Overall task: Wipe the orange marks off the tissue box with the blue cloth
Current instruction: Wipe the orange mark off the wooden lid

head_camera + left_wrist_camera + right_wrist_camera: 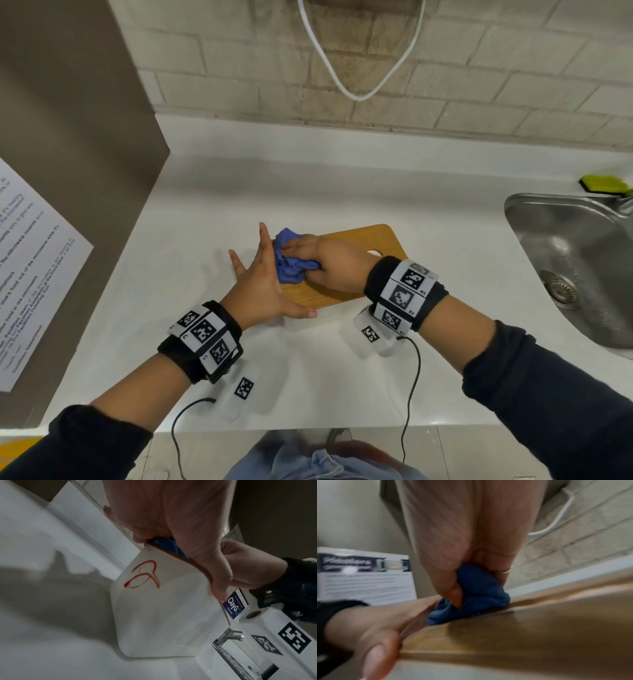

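Note:
The tissue box is white with a wooden lid (pixel 346 274) and stands on the white counter. Orange marks (pixel 142 574) loop across its white end face (pixel 154 615), which the left wrist view shows. My left hand (pixel 263 274) lies flat against that left end, fingers straight and thumb along the front edge. My right hand (pixel 318 260) grips the bunched blue cloth (pixel 289 267) and presses it on the lid's left end (pixel 539 628). In the right wrist view the cloth (pixel 476 592) sits at the lid's edge, beside my left hand (pixel 376 628).
A steel sink (pixel 565 260) lies at the right, with a green sponge (pixel 604 184) behind it. A brown panel bearing a paper notice (pixel 34 274) rises at the left. A white cable (pixel 359 92) hangs on the brick wall. Bare white counter (pixel 411 192) stretches behind the box.

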